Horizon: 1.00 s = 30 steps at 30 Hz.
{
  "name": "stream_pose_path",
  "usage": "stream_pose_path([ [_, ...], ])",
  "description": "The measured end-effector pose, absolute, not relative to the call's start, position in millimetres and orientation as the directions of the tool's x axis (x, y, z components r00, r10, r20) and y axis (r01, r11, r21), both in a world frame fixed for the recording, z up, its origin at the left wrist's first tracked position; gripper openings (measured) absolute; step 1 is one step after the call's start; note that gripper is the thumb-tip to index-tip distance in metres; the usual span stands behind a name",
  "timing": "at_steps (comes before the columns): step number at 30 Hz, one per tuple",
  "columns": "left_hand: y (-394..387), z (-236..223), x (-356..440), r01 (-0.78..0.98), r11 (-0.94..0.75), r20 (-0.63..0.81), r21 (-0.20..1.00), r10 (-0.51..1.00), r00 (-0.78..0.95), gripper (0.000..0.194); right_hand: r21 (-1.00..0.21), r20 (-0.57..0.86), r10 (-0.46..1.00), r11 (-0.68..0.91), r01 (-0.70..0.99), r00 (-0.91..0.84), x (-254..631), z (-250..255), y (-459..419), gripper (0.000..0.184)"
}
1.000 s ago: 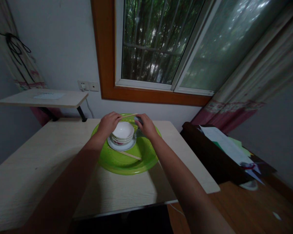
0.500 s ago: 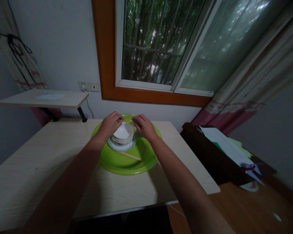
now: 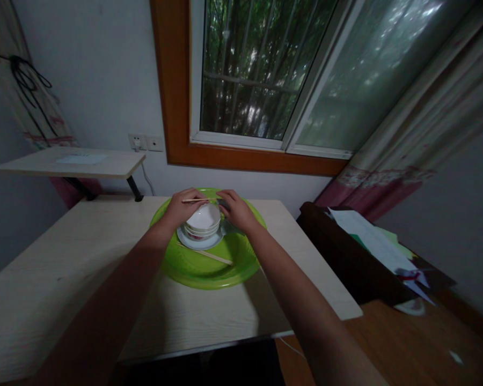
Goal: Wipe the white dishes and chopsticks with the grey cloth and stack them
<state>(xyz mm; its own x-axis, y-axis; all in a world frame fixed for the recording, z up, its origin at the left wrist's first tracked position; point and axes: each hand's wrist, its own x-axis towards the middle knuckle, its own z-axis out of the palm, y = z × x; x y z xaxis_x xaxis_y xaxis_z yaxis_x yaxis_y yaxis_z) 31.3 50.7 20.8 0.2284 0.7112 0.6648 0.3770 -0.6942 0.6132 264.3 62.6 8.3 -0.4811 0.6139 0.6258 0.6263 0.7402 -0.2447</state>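
Observation:
A round green plastic basin (image 3: 209, 281) stands on the table and holds a stack of white bowls (image 3: 203, 217) on a white plate (image 3: 200, 244). Above the far side of the stack, my left hand (image 3: 184, 206) is closed on thin wooden chopsticks (image 3: 195, 200), which point across toward the right hand. My right hand (image 3: 235, 208) is closed around a small dark grey thing (image 3: 223, 203) whose kind I cannot make out, close to the chopsticks' right end. More chopsticks (image 3: 209, 256) lie in the basin in front of the plate. Beside the bowls is a greyish shiny piece (image 3: 228, 228), partly hidden.
The pale wooden table (image 3: 104, 241) carries a raised shelf (image 3: 72, 161) with a paper on it at the back left. A window (image 3: 261, 80) is behind the table. To the right, papers (image 3: 370, 241) lie on a dark piece of furniture (image 3: 330, 257).
The chopsticks in my left hand have shifted left and now lie level across its fingers. My right hand has moved very slightly; the basin and bowls stay in place.

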Motion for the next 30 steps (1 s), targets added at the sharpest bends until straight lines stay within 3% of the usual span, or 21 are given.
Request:
stream_pose_path([
  [11, 46, 25, 36, 0.286, -0.583, 0.557, 0.760, 0.812, 0.175, 0.019, -0.234, 0.580, 0.658, 0.699, 0.675, -0.480, 266, 5, 64, 0.021],
  [17, 48, 22, 30, 0.213, -0.570, 0.557, 0.794, 0.821, 0.123, 0.023, -0.218, 0.560, 0.687, 0.661, 0.718, -0.463, 267, 6, 65, 0.019],
  [21, 54, 19, 25, 0.135, -0.539, 0.545, 0.832, 0.838, -0.011, 0.023, -0.236, 0.562, 0.710, 0.628, 0.741, -0.423, 269, 6, 66, 0.019],
  [30, 58, 23, 26, 0.148, -0.490, 0.510, 0.859, 0.847, -0.152, 0.019, -0.313, 0.627, 0.701, 0.627, 0.713, -0.341, 273, 6, 69, 0.021],
])
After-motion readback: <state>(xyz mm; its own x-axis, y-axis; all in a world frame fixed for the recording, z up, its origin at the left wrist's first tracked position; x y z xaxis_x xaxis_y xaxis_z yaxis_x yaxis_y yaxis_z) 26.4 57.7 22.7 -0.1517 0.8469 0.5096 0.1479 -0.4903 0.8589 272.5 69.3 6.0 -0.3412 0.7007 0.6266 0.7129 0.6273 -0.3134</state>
